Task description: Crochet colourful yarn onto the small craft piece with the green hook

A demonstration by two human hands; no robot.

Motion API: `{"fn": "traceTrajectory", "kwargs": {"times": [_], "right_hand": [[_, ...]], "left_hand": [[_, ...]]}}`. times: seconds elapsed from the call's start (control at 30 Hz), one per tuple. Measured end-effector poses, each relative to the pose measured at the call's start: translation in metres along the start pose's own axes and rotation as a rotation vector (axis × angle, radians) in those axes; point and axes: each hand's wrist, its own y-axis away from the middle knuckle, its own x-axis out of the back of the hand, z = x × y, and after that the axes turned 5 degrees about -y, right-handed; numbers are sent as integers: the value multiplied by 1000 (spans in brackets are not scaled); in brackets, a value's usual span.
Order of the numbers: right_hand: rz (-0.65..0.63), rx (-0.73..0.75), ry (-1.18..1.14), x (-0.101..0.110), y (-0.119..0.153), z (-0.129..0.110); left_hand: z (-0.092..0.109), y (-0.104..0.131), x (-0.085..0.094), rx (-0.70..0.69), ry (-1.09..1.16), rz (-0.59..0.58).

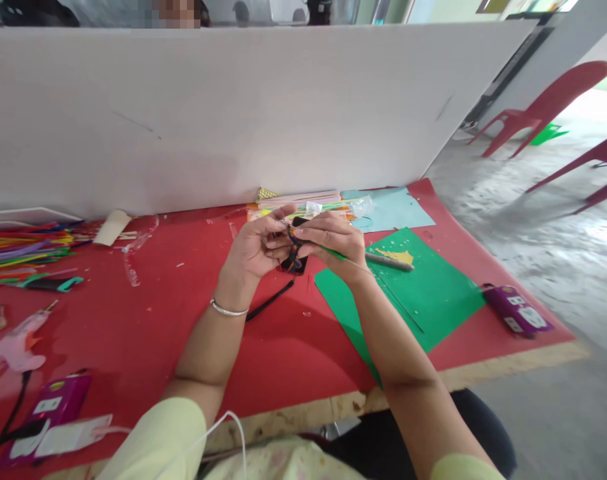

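Note:
Above the middle of the red table, both hands meet around a small dark braided piece (pixel 294 248) with orange and multicoloured bits. My left hand (pixel 258 245) pinches its upper left side, fingers bent. My right hand (pixel 333 241) holds it from the right, fingers pressed together, with a thin green strand running back under the palm towards the wrist. Behind the piece lies a black object (pixel 299 265), partly hidden by the fingers. A short black cord (pixel 269 301) lies below it on the table.
A green sheet (pixel 433 303) with a grey rod (pixel 389 261) lies right, a purple box (pixel 517 311) beyond it. Coloured strips (pixel 26 253), scissors (pixel 53 284), a pink glue gun (pixel 21 343) and another purple box (pixel 66 400) are left. A white panel (pixel 208 113) stands behind.

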Motion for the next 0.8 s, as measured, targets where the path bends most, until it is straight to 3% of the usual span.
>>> {"fn": "traceTrajectory", "kwargs": {"times": [0.17, 0.63, 0.8], "right_hand": [[-59, -82, -113, 9, -5, -4], [-180, -61, 64, 22, -10, -11], [-146, -119, 35, 20, -11, -14]], "left_hand": [[1, 2, -1, 1, -14, 12], [-2, 2, -7, -183, -140, 112], [-4, 2, -4, -284, -196, 105]]}}
